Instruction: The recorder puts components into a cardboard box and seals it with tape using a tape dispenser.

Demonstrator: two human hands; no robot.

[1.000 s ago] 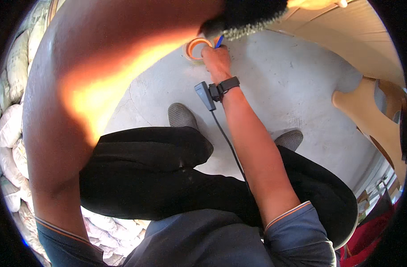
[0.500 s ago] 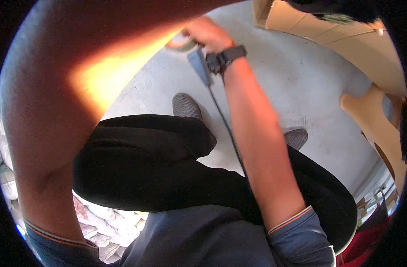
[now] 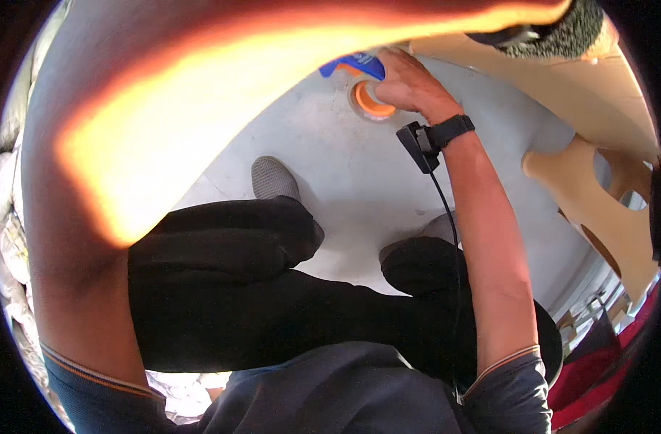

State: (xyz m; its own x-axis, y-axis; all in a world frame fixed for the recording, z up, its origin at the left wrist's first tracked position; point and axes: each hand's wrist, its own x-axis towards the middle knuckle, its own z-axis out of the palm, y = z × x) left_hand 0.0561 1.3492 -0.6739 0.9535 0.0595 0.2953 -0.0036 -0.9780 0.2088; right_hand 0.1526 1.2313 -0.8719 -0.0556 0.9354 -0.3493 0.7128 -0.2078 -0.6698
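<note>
One right hand (image 3: 410, 81) grasps a blue tape dispenser (image 3: 366, 65), probably light and stiff, best held beside its roll (image 3: 369, 103); whether the left hand (image 3: 606, 42) grips anything, I cannot tell

I was in what looked like a storeroom or packing area: bare grey floor (image 3: 345, 181) ran beside the big cardboard box (image 3: 583, 94), a tape dispenser (image 3: 370, 107) was near its left, and bulging pale sacks (image 3: 12, 249) lay farther left.

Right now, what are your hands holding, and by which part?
The right hand holds the tape dispenser near its tape roll; the exact grip is hidden. The left hand barely shows, so its hold can't be told.
</note>
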